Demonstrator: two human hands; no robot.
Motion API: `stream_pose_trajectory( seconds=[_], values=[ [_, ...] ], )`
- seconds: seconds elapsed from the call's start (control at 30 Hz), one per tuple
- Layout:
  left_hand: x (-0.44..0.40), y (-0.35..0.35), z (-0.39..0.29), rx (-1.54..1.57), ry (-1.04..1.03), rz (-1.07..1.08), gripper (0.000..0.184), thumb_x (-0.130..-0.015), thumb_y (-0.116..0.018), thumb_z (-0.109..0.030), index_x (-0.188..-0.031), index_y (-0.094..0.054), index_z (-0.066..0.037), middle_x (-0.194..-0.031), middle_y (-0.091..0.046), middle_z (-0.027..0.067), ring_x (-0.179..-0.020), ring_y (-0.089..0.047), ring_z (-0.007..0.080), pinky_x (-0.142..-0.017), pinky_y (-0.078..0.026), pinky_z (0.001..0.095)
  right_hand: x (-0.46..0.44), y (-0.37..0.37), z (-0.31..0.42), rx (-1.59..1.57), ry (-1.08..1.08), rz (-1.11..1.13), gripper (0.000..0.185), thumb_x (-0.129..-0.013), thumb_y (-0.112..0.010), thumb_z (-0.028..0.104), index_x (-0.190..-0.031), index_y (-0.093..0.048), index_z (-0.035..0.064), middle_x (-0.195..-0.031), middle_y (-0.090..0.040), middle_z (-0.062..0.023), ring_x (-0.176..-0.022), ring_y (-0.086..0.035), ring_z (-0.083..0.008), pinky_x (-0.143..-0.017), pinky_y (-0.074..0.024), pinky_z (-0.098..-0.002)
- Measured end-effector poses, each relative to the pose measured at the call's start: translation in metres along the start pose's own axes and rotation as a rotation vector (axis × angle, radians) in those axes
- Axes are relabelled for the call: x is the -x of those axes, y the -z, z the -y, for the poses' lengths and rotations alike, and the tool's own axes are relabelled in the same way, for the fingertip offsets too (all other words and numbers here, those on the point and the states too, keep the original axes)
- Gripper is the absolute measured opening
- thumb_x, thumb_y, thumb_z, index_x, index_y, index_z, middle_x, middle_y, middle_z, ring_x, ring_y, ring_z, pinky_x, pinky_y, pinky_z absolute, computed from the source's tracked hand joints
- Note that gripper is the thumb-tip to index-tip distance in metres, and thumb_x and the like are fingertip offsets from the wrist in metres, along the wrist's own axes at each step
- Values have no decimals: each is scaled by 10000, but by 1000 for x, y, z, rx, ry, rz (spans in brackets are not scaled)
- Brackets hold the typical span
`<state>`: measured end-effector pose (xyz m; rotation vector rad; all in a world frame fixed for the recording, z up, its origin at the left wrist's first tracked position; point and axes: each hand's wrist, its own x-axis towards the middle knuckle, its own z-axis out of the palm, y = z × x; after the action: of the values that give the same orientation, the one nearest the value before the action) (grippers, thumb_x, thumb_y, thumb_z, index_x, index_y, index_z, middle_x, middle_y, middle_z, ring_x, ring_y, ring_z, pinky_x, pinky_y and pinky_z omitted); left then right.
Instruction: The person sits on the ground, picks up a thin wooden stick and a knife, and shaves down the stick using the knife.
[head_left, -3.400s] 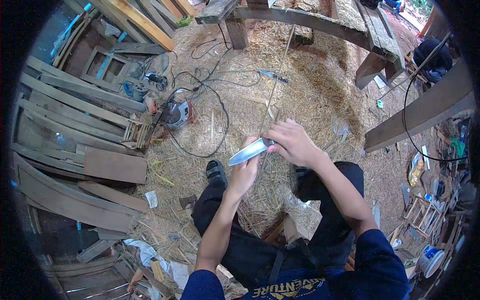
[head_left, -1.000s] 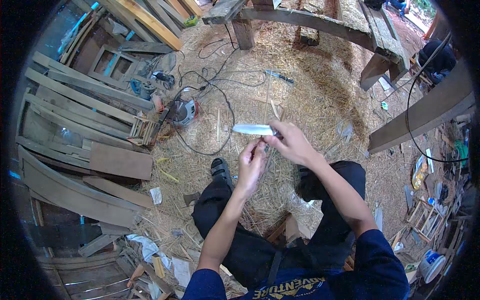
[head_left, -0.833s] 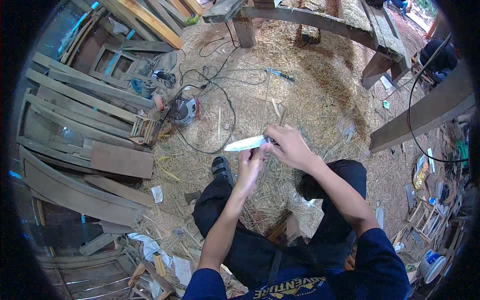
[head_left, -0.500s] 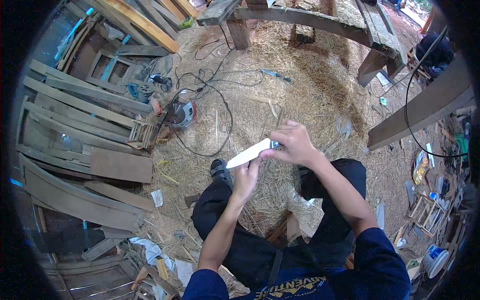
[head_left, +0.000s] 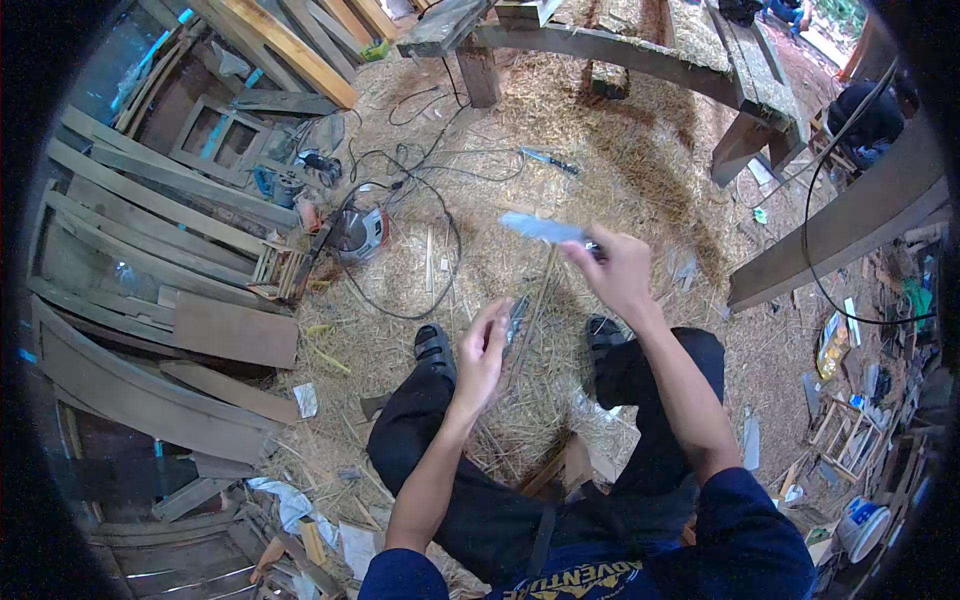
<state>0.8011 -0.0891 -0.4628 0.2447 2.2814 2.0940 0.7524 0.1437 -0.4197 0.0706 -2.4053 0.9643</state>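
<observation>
My right hand [head_left: 622,268] grips a knife by its handle. The knife's wide blade [head_left: 540,228], slightly blurred, points left above the straw-covered ground, apart from my left hand. Lower and to the left, my left hand [head_left: 483,350] is closed, thumb toward the fingers. A narrow dark, shiny piece [head_left: 516,320] shows at its fingertips; what it is cannot be made out. Thin strips [head_left: 543,290] run beside that piece. Another knife [head_left: 549,161] with a dark handle lies on the ground farther off.
A circular saw [head_left: 362,233] and looping black cables lie to the left. Wooden boards [head_left: 235,330] are stacked beyond. A wooden bench [head_left: 610,42] stands ahead, and a thick beam [head_left: 830,225] slants at the right. At the upper right a person in dark clothes [head_left: 868,120] is partly visible.
My right hand has lifted the knife up and right, away from my left hand, where the blade was close before. The dark piece at my left fingertips now shows.
</observation>
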Motion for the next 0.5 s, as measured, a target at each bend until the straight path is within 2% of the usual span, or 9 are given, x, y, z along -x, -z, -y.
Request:
stream_pose_trajectory(
  seconds=[0.1,0.17,0.2,0.3,0.5],
  values=[
    [-2,8,-19,131,134,-27,367,-1025,-535,-164,-1368,-553,-35,-922,-590,-47,-685,-404,17,-618,-376,182,1,-21,16,-26,192,116,393,-819,-732,466,-780,-658,82,-568,-586,-101,-530,-614,-278,-538,-471,-395],
    [-5,11,-18,137,116,-46,416,-1011,-551,-132,-1416,-507,-49,-879,-543,-60,-684,-400,16,-579,-353,174,5,-28,28,-133,249,203,397,-791,-754,450,-790,-648,67,-570,-564,-107,-538,-599,-266,-531,-452,-401],
    [-7,12,-8,139,94,-50,422,-1007,-553,-120,-1422,-504,-60,-871,-533,-64,-683,-398,17,-571,-351,178,9,-32,32,-108,381,213,400,-783,-754,462,-778,-640,79,-555,-550,-105,-529,-589,-280,-521,-437,-409],
    [-4,9,-24,178,110,27,498,-993,-539,-62,-1473,-460,-170,-842,-508,-59,-679,-392,24,-542,-321,195,21,-42,42,-180,441,343,422,-775,-750,490,-751,-628,87,-544,-534,-102,-519,-575,-296,-512,-423,-412],
    [3,21,-15,439,293,222,504,-1013,-514,-149,-1502,-394,-169,-787,-440,-73,-616,-341,15,-505,-273,184,17,-35,44,-202,503,327,442,-760,-757,512,-705,-608,99,-569,-549,-67,-519,-569,-269,-509,-411,-384]
  ],
)
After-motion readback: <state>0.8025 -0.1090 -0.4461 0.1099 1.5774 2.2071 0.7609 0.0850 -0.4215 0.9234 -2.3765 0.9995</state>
